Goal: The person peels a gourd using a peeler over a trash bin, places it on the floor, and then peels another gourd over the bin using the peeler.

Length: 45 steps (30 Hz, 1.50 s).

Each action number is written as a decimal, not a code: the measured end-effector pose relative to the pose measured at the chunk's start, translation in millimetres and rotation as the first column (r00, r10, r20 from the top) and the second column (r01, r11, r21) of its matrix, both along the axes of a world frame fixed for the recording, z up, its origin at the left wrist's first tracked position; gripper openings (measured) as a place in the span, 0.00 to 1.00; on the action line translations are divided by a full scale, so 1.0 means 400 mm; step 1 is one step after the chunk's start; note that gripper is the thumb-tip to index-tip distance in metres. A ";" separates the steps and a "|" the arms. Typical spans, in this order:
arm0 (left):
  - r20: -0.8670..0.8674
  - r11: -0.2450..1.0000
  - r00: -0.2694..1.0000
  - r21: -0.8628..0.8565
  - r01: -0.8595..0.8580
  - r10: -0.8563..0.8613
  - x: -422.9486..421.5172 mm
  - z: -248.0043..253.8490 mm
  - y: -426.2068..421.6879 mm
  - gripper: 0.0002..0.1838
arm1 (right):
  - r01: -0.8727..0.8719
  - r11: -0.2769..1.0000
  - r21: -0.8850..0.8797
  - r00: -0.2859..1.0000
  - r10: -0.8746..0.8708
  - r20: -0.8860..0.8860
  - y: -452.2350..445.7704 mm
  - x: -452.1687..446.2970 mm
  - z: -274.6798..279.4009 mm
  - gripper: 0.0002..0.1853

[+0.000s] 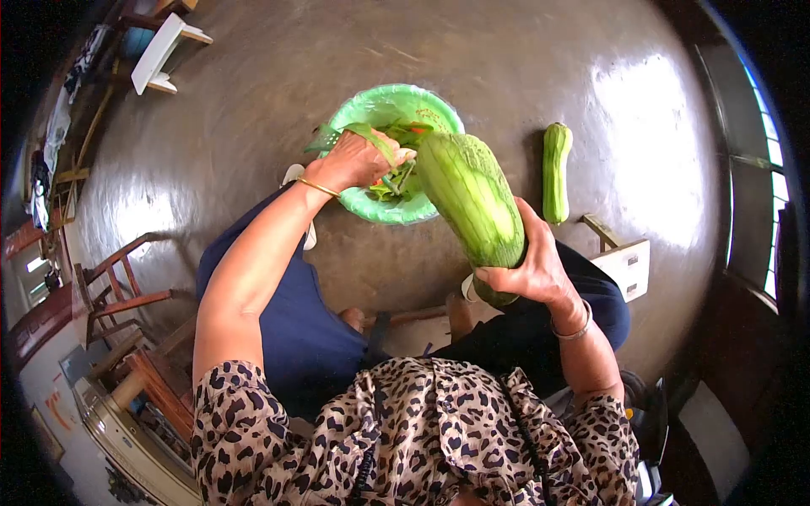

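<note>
A person in a leopard-print top (413, 422) sits before a green basin (367, 105) on the floor, a large, partly peeled gourd (477, 198) slanting toward the basin, its far end overlapping the right rim in view. The right hand (538, 261) has firm hold of the gourd's near end, to the near right of the basin, thumb wrapped across the front, elbow bent and forearm angled inward. The left arm extends forward, nearly straight; the left hand (363, 160) is over the basin's left part, back upward, fingers bent inward, with a green strip (371, 135) draped across it. Whether those partly hidden fingers grip anything cannot be told. Green scraps (396, 187) lie inside the basin. Right of the basin, a second gourd (555, 173) rests on the floor.
</note>
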<state>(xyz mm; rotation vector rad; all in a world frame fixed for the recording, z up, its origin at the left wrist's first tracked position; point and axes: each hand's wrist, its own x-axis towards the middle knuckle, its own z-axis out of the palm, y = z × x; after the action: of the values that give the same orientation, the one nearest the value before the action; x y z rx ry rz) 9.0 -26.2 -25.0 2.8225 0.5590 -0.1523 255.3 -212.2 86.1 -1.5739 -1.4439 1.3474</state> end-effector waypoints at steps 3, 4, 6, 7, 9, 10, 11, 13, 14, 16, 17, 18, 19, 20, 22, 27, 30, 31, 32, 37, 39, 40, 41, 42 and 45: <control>-0.325 0.897 0.906 -0.255 -0.362 0.273 0.006 -0.042 -0.014 0.18 | 0.004 1.000 0.007 1.000 -0.004 0.024 -0.004 0.005 -0.024 0.42; -0.419 0.896 0.846 -0.142 -0.420 0.330 0.010 -0.031 -0.039 0.24 | 0.008 1.000 0.004 1.000 -0.008 0.025 -0.005 0.002 -0.033 0.42; -0.648 0.878 0.726 -0.184 -0.442 0.230 0.035 -0.011 -0.033 0.25 | 0.038 0.999 -0.008 0.999 -0.037 0.017 -0.008 -0.002 -0.052 0.41; -0.591 0.833 0.759 -0.251 -0.494 0.272 0.040 0.018 -0.025 0.25 | 0.026 0.994 -0.104 0.994 -0.015 0.105 -0.003 -0.003 -0.045 0.39; -0.501 0.784 0.794 -0.311 -0.537 0.344 0.049 0.081 0.002 0.24 | 0.046 0.994 -0.104 0.989 -0.031 0.144 0.006 -0.008 -0.061 0.39; -0.503 0.787 0.794 -0.308 -0.534 0.342 0.049 0.116 0.013 0.24 | 0.057 0.993 -0.106 0.982 -0.036 0.183 0.010 -0.013 -0.068 0.39; -0.424 0.865 0.842 -0.217 -0.452 0.334 0.045 0.154 0.023 0.20 | 0.070 0.991 -0.113 0.985 -0.051 0.164 0.018 -0.018 -0.072 0.38; -0.345 0.923 0.885 -0.110 -0.370 0.314 0.042 0.184 0.020 0.18 | 0.057 0.991 -0.123 0.982 -0.034 0.184 0.027 -0.027 -0.087 0.37; -0.040 0.974 0.980 -0.108 -0.200 0.197 0.054 0.189 0.005 0.15 | 0.042 0.990 -0.136 0.979 -0.014 0.205 0.030 -0.033 -0.096 0.36; 0.311 0.992 0.946 0.110 0.057 -0.088 0.086 0.184 -0.043 0.10 | 0.015 0.991 -0.130 0.978 0.012 0.208 0.039 -0.052 -0.100 0.36; 0.322 0.996 0.944 0.076 0.051 -0.073 0.106 0.193 -0.080 0.11 | -0.021 0.990 -0.141 0.967 0.056 0.249 0.043 -0.066 -0.089 0.36; 0.333 0.998 0.941 0.041 0.045 -0.056 0.115 0.202 -0.105 0.11 | -0.058 0.986 -0.154 0.952 0.101 0.289 0.044 -0.078 -0.083 0.37; 0.332 0.999 0.942 0.039 0.033 -0.044 0.110 0.206 -0.107 0.11 | -0.092 0.990 -0.104 0.938 0.121 0.326 0.037 -0.085 -0.095 0.39; 0.220 0.995 0.973 0.085 0.043 -0.061 0.107 0.210 -0.106 0.11 | -0.101 0.989 -0.104 0.937 0.130 0.325 0.031 -0.086 -0.101 0.39; 0.105 0.990 0.992 0.127 0.059 -0.072 0.094 0.194 -0.091 0.11 | -0.120 0.992 0.047 0.957 0.102 0.271 0.021 -0.080 -0.106 0.40; 0.345 0.994 0.933 0.082 0.074 -0.098 0.043 0.116 -0.045 0.09 | -0.152 0.988 0.020 0.970 0.145 0.194 -0.008 -0.062 -0.098 0.39; 0.405 0.990 0.908 0.120 0.069 -0.112 -0.016 0.082 -0.016 0.07 | -0.208 0.975 0.076 0.961 0.189 0.199 -0.033 -0.033 -0.065 0.39; 0.387 0.988 0.914 0.135 0.072 -0.119 -0.029 0.080 -0.020 0.06 | -0.211 0.972 0.104 0.961 0.187 0.204 -0.038 -0.025 -0.057 0.42; 0.371 0.985 0.920 0.153 0.076 -0.129 -0.029 0.076 -0.021 0.06 | -0.213 0.971 0.106 0.960 0.188 0.206 -0.029 -0.022 -0.048 0.42; 0.003 0.997 1.000 0.077 0.002 -0.002 0.024 0.069 -0.018 0.13 | -0.082 0.996 0.034 0.983 0.076 0.166 -0.008 -0.005 -0.039 0.42; -0.066 0.934 0.948 -0.166 -0.317 0.310 0.013 -0.013 -0.031 0.15 | -0.061 0.993 0.102 0.985 0.043 0.166 -0.009 -0.006 -0.065 0.43; -0.131 0.840 0.885 -0.280 -0.465 0.446 0.015 -0.016 -0.038 0.18 | -0.057 0.993 0.103 0.985 0.039 0.171 -0.009 -0.008 -0.069 0.43; 0.016 0.939 0.939 -0.044 -0.342 0.343 -0.001 -0.017 -0.062 0.26 | -0.054 0.993 0.103 0.984 0.035 0.176 -0.008 -0.009 -0.072 0.43; 0.014 0.938 0.938 -0.050 -0.344 0.345 0.001 -0.025 -0.050 0.26 | -0.056 0.994 0.096 0.984 0.039 0.176 -0.004 -0.008 -0.071 0.43; -0.282 0.895 0.908 -0.235 -0.380 0.311 0.038 0.098 0.007 0.20 | -0.022 0.999 -0.049 0.954 0.036 0.296 -0.001 -0.015 -0.073 0.41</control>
<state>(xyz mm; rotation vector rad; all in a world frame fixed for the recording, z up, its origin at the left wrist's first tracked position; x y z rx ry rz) 24.2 -23.2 14.3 2.3912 0.9998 -0.4653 249.2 -212.8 57.0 -1.8538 -1.6277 1.2034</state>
